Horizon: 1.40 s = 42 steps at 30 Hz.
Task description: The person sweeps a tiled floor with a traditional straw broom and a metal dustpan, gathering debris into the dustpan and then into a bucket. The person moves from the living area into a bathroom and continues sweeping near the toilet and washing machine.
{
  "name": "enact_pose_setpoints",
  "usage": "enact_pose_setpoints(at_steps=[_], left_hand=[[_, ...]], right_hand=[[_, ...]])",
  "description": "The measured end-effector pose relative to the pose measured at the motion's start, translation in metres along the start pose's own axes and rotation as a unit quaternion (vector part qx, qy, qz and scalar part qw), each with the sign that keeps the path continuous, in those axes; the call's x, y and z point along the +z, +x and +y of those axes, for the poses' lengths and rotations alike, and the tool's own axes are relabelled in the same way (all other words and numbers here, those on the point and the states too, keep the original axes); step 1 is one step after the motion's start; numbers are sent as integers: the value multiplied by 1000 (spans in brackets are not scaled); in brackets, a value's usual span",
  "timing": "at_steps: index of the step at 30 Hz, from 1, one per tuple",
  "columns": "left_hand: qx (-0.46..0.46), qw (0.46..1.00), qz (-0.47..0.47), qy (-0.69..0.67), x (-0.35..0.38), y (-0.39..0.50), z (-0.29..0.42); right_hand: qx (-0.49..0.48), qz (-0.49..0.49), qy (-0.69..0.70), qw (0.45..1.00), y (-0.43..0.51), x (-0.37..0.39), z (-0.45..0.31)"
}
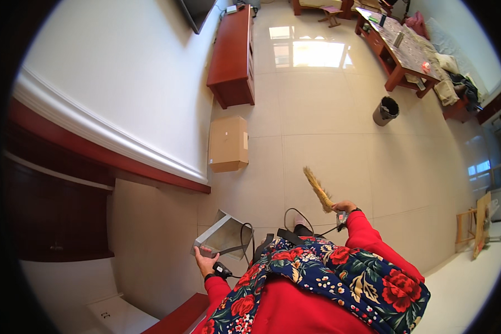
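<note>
My left hand (pixel 206 259) grips a metal dustpan (pixel 229 234) at its near left corner, low in front of my body. In my right hand (pixel 345 206) is a short straw hand broom (pixel 318 190), held by its near end. The broom's bristles point away from me and to the left, above the tiled floor (pixel 330 150). Whether the bristles touch the tiles, I cannot tell. Both wrists carry small strapped devices with black cables looping towards my body.
A cardboard box (pixel 228 144) stands by the left wall, with a red wooden TV cabinet (pixel 232 54) beyond it. To the right are a lined waste bin (pixel 385 112) and a low coffee table (pixel 401 46). A wooden doorway edge (pixel 167 179) juts in at left.
</note>
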<state>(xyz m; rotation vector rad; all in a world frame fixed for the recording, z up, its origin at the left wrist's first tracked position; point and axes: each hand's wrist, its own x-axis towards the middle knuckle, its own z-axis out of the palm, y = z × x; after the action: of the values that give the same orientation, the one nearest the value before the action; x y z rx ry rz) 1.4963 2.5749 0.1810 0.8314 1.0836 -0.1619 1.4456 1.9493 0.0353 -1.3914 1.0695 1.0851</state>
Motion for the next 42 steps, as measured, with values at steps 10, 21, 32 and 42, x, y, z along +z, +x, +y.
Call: enact_pose_setpoints(at_steps=[10,21,32,42], left_hand=[[43,999,-20,14,-2,-1,-7],[23,1000,2,6,-13,9,-1],[52,998,-28,33,-15,12,-5],[2,993,-26,111,-24,29,8]], right_hand=[[-33,-9,15,999,5,2,2],[-21,-17,8,1000,-19,9,-3],[-32,-17,65,997,-11,16,-6],[-2,-22,99,995,-31,67,-60]])
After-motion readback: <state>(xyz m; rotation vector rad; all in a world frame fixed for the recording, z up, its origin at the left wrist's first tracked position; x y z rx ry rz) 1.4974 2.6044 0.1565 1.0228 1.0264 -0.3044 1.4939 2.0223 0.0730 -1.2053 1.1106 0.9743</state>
